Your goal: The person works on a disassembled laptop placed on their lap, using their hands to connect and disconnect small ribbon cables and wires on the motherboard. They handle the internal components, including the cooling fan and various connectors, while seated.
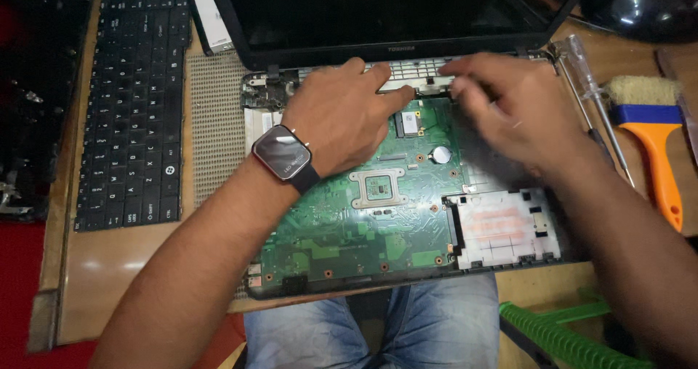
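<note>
Hands at the opened laptop's far edge

Left hand (pixel 342 118) and blurred right hand (pixel 502 111) seemingly pinch a thin strip (pixel 418 74); the fragile green board (pixel 349 223) wants edge holds.

Warm indoor light, moderately bright; right hand (pixel 509 111) motion-blurred; glare on wooden table (pixel 102 263); dark corners.

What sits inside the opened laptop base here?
Inside the laptop base: a green circuit board with a square metal chip frame, a round coin cell, and a pale plastic bay. The left hand and right hand cover the board's upper edge.
</note>
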